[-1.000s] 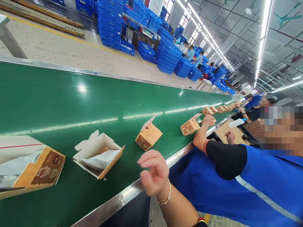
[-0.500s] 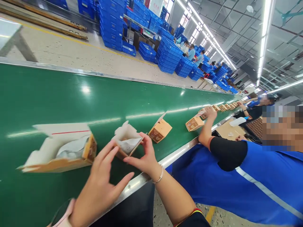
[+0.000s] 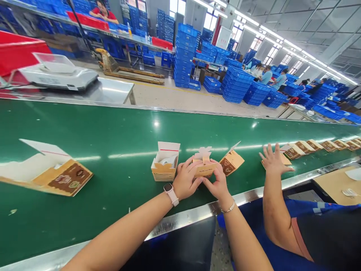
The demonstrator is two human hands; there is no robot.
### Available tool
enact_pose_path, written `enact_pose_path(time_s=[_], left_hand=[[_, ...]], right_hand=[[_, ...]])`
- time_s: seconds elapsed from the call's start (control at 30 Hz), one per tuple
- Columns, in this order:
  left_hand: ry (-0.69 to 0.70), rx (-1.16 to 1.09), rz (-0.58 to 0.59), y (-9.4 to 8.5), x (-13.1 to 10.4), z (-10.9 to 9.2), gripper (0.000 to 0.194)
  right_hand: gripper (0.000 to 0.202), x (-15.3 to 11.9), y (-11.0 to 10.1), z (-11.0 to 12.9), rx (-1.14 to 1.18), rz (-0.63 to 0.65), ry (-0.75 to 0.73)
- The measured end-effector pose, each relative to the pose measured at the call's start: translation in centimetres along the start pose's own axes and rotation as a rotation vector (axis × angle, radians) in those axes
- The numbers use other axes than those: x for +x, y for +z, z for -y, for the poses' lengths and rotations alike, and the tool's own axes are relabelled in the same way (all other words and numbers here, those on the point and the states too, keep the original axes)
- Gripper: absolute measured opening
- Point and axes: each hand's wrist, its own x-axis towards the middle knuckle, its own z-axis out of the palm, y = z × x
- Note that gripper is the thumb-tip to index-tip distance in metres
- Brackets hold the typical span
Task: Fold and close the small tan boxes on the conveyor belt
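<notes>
On the green belt (image 3: 113,131), a small orange-brown box (image 3: 204,170) is held between both hands, its white flaps standing up at the back. My left hand (image 3: 184,178) grips its left side, a pink watch on the wrist. My right hand (image 3: 218,180) has its fingers on the right side, and the thumbs nearly meet in front. Just left stands an open box (image 3: 165,167) with a silvery packet inside. Right of my hands sits a box (image 3: 232,162) with a raised flap. A larger-looking open box (image 3: 67,175) lies at the far left.
At right, a co-worker's hand (image 3: 273,160) spreads over a box, with a row of boxes (image 3: 304,146) beyond. The metal belt edge (image 3: 194,214) runs in front of me. Behind the belt are a scale (image 3: 60,77), blue crates (image 3: 184,56) and a pallet jack (image 3: 108,62).
The view has swung left, showing the scale and another box. My left hand has closed in on the box, and its front panel now stands up. The co-worker's hand has spread open.
</notes>
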Motion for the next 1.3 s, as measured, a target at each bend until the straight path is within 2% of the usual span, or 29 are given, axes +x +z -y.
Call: enact_pose_path(time_s=[0.13,0.3,0.33,0.4,0.47,0.5,0.53,0.57,0.6,0.67,0.7,0.77,0.83,0.93,1.03,1.1,1.2,1.3], left_hand=[[-0.058,-0.049,0.012,0.8,1.8,-0.1,0.033],[-0.038,-0.208,-0.036,1.9,3.1,0.0,0.032],[-0.027,-0.236,-0.077,2.2,3.1,-0.1,0.030],[-0.020,-0.296,-0.238,2.6,2.6,-0.4,0.029],[-0.017,-0.319,-0.448,2.8,1.6,-1.3,0.031],[0.006,-0.307,-0.529,2.8,0.9,-2.0,0.032],[0.056,-0.289,-0.562,2.8,0.2,-2.8,0.030],[0.138,-0.286,-0.537,2.8,-0.6,-3.6,0.027],[0.237,-0.297,-0.464,2.9,-1.2,-4.5,0.023],[0.397,-0.319,-0.258,3.2,-2.0,-5.8,0.017],[0.421,-0.301,-0.175,3.4,-2.1,-6.2,0.019],[0.361,-0.194,-0.116,3.9,-1.8,-6.3,0.032],[0.242,-0.067,-0.114,4.2,-1.1,-5.6,0.052],[0.117,0.009,-0.052,4.2,-0.2,-4.3,0.066],[0.103,-0.008,0.000,4.1,0.6,-3.6,0.055],[0.110,-0.046,-0.004,4.1,1.3,-3.5,0.045],[0.062,-0.099,-0.023,4.5,2.4,-3.5,0.036],[0.022,-0.133,-0.019,5.0,3.2,-3.3,0.028]], right_hand=[[0.026,1.3,-0.3,-0.8,0.039,0.002,0.083],[0.023,0.6,-0.4,0.5,0.035,-0.126,0.131],[0.022,-0.1,-0.6,0.8,0.035,-0.145,0.118],[0.022,-1.6,-1.0,1.1,0.035,-0.205,0.065],[0.028,-2.6,-1.3,0.6,0.038,-0.366,0.047],[0.033,-2.6,-1.4,0.1,0.062,-0.471,0.079],[0.039,-2.3,-1.5,-0.5,0.111,-0.553,0.143],[0.044,-1.6,-1.6,-1.2,0.191,-0.578,0.234],[0.049,-0.7,-1.6,-2.0,0.288,-0.540,0.333],[0.063,1.5,-1.7,-3.2,0.466,-0.338,0.474],[0.071,2.5,-1.8,-3.7,0.520,-0.234,0.507],[0.080,3.4,-2.2,-4.0,0.559,-0.095,0.518],[0.079,2.9,-2.7,-3.8,0.565,-0.023,0.515],[0.072,0.5,-3.4,-3.1,0.515,-0.023,0.467],[0.063,-1.6,-3.7,-2.6,0.337,-0.087,0.315],[0.058,-1.9,-3.8,-2.6,0.198,-0.081,0.229],[0.057,-0.9,-4.5,-3.1,0.023,-0.047,0.156],[0.055,0.5,-5.5,-3.7,-0.009,0.017,0.082]])
